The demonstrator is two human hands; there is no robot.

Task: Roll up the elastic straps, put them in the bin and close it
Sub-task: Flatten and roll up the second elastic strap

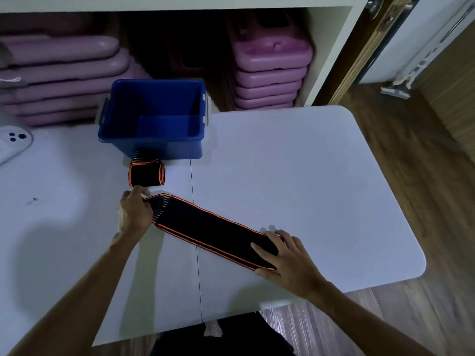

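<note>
A black, orange-edged elastic strap (210, 231) lies stretched flat near the worktop's (321, 181) front edge: the left hand (136, 213) pinches its striped end with curled fingers while the right hand (285, 255) presses the other end down, fingers spread, likely to keep it taut for rolling. 1 rolled strap (146, 174) sits by the open blue bin (154, 116) towards the back edge; no legible writing.

Bin (154, 140) glossy plastic; strap (205, 227) matt cloth; table (295, 176) smooth.

No text, label or number can be read anywhere — not on bin, straps or table
</note>
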